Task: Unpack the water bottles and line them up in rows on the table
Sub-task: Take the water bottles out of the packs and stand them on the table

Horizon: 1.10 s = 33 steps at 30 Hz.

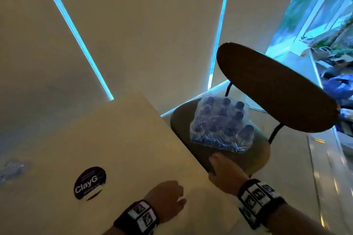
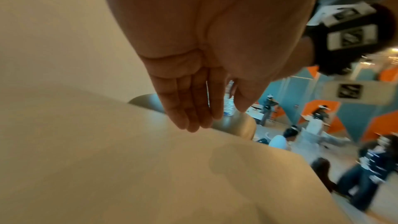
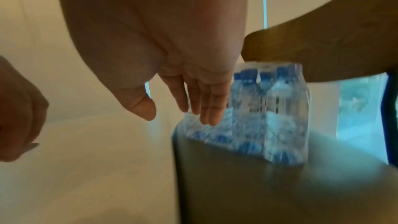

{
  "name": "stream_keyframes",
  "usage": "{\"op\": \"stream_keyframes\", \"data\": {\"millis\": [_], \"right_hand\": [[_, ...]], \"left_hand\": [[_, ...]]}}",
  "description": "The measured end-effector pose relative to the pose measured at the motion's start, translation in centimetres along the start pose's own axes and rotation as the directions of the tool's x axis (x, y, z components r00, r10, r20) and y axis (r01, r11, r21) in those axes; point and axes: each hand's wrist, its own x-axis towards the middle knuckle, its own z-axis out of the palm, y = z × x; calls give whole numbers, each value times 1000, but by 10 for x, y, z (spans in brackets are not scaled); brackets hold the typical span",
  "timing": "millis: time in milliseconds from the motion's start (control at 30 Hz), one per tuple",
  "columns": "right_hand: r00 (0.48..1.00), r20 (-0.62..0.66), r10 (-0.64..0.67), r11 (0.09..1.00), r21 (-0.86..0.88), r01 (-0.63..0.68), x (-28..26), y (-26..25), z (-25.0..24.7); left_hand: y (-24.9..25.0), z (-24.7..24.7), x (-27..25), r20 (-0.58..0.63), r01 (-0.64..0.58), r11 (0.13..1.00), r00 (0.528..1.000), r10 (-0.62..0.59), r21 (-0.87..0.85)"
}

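Note:
A shrink-wrapped pack of blue-capped water bottles stands on the seat of a chair just right of the beige table. My right hand reaches over the seat's near edge, just short of the pack. In the right wrist view its fingers are straight and spread from the thumb, close to the pack, holding nothing. My left hand hovers over the table's near right part. Its fingers lie straight together and empty, with a bottle glimpsed beyond them.
The chair's dark backrest rises behind and to the right of the pack. A round dark sticker lies on the table, and a blurred bluish patch sits at its far left. Several people are in the room beyond.

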Motion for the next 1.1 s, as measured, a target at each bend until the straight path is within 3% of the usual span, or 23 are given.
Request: {"op": "stream_keyframes", "data": {"millis": [133,233,333,433,533,700,800,900,933,1067,1100], "right_hand": [[968,-247,-42,996,-82,22,54,38,-32],[967,-249,-58,962,-272,-12,78,48,-36],[960,-260,-102,920,-392,-8,89,44,-41],[949,-288,-128,888,-459,-19,93,43,-46],[934,-315,-168,949,-306,68,110,52,-49],[944,-293,-150,982,-151,109,120,64,-52],[958,-252,-140,990,-14,141,110,66,-41],[966,-187,-180,982,24,187,94,66,-35],[962,-185,-202,974,61,216,89,68,-33],[966,-179,-187,941,249,229,74,75,-30],[967,-171,-189,938,261,229,71,75,-30]], "left_hand": [[46,-37,83,-75,-39,994,996,47,98],[57,-67,128,-222,-6,983,974,47,184],[50,-96,156,-406,57,967,912,51,248],[41,-107,173,-411,84,933,909,72,349],[34,-110,185,-464,119,935,884,53,335],[31,-97,188,-583,97,989,812,-16,109],[22,-80,194,-550,102,987,835,-16,126],[18,-86,197,-532,195,981,829,-172,-12],[16,-88,200,-518,189,976,827,-220,-112],[4,-85,208,-558,132,950,783,-275,-283],[3,-85,209,-553,111,950,791,-262,-292]]}}
